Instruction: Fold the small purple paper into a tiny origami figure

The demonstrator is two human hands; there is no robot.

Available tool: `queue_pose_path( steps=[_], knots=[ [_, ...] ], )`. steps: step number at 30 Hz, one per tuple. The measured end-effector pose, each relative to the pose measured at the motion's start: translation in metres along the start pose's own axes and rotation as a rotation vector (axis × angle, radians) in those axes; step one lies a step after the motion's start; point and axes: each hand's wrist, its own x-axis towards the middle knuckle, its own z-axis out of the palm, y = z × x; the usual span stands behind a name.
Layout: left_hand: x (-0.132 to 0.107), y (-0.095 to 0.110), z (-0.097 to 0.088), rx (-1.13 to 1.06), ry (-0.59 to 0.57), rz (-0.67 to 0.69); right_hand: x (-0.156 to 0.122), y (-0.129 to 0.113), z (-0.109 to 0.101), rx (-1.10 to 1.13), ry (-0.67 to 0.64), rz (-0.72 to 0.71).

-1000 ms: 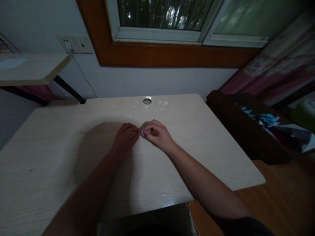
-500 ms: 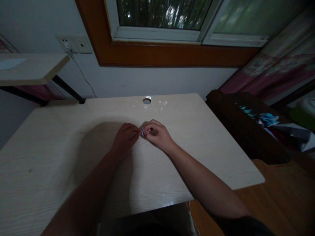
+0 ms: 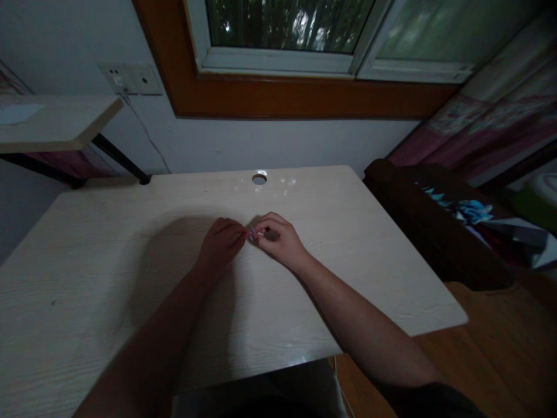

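A tiny bluish-purple item (image 3: pixel 252 234) with a whitish end shows between the fingertips of both hands, too small for me to make out its kind. My right hand (image 3: pixel 281 235) pinches it with thumb and forefinger, the other fingers curled. From the left, my left hand (image 3: pixel 221 244) meets it with thumb and fingers pressed together at the tips. Both hands are held just over the pale wood-grain table (image 3: pixel 278 307), and a broad shadow falls left of them. The fingertips hide part of the item.
A round cable hole (image 3: pixel 260 180) is near the table's back edge. At the left stands a raised shelf (image 3: pixel 61 125) on black legs, with a cord (image 3: pixel 148 136) running from the wall socket. Dark furniture (image 3: pixel 418 226) holding blue and white items stands beyond the right edge.
The fingertips and the small item have shifted very slightly; both hands otherwise keep the same place and grip.
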Motion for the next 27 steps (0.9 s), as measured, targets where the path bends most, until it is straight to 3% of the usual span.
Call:
queue_pose_path(
  steps=[18,27],
  knots=[
    [0.0033,0.0050,-0.0021,-0.073,0.020,-0.118,0.0014,-0.0019,-0.0008,0.002,0.035,0.036],
    [0.0032,0.0056,-0.0037,-0.081,0.026,-0.113,0.0011,-0.0041,-0.0009,0.025,0.091,-0.036]
  ],
)
